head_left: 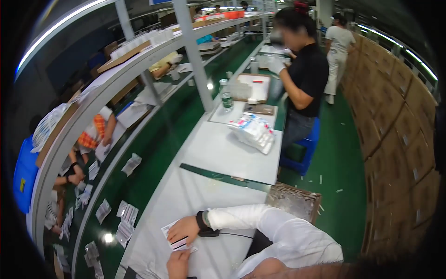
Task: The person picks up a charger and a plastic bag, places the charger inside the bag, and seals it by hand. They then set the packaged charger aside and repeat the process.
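My right hand [184,229], on a white-sleeved arm with a black wrist strap [204,224], rests on a small flat white packet with dark stripes [179,242] lying on the white worktable [204,190]. My left hand [179,265] comes up from the lower edge and pinches the near end of the same packet. Both hands touch it; their fingers hide part of it.
A green conveyor belt [153,153] carrying several small packets runs along the left. On the table farther off are a pile of white pouches [253,132] and a plastic bottle [226,95]. A seated person in black [304,74] works there. A brown box [293,201] stands at my right, and stacked cartons [399,121] line the right wall.
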Action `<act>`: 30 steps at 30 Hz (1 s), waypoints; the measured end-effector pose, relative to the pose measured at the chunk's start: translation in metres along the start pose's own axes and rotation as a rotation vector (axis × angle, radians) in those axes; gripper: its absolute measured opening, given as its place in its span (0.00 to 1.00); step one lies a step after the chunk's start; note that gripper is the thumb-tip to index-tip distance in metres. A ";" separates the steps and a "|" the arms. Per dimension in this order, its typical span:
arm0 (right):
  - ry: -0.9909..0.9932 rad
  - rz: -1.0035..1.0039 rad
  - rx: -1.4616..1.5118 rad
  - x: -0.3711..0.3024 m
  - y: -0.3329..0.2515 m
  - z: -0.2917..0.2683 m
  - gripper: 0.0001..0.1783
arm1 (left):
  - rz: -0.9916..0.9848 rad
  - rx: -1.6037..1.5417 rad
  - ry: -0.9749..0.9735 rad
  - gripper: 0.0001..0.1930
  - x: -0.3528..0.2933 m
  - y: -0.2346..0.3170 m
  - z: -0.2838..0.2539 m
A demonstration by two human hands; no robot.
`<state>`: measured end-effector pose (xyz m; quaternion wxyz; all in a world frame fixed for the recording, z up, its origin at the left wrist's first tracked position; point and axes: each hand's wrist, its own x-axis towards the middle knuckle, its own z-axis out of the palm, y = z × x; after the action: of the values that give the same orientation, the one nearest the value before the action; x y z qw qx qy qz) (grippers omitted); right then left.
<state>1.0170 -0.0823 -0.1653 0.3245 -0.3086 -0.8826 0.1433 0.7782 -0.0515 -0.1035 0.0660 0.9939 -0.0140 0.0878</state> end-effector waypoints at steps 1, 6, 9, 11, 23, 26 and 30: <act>0.008 -0.020 -0.047 0.000 -0.001 0.002 0.44 | 0.101 0.140 0.076 0.10 -0.010 0.004 0.004; -0.098 0.153 -0.140 -0.014 -0.011 0.005 0.65 | 0.278 0.461 0.019 0.12 -0.012 0.040 -0.034; -0.155 0.202 -0.175 -0.013 -0.023 -0.005 0.70 | -0.192 -0.023 0.156 0.07 -0.010 0.030 -0.029; -0.160 0.253 -0.157 -0.006 -0.032 -0.010 0.72 | -0.434 -0.259 0.246 0.05 -0.001 0.020 -0.026; -0.146 0.352 -0.054 -0.003 -0.043 -0.024 0.72 | -0.234 0.147 0.166 0.10 0.043 0.012 -0.004; -0.130 0.378 0.005 -0.003 -0.045 -0.030 0.68 | -0.269 0.207 0.171 0.10 0.048 0.013 0.004; -0.009 0.375 0.078 -0.004 -0.037 -0.027 0.58 | -0.314 0.176 0.245 0.12 0.050 0.012 0.007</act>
<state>1.0206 -0.1122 -0.1301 0.3000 -0.4541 -0.8048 0.2368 0.8283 -0.0654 -0.0996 -0.0072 0.9676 0.1568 0.1976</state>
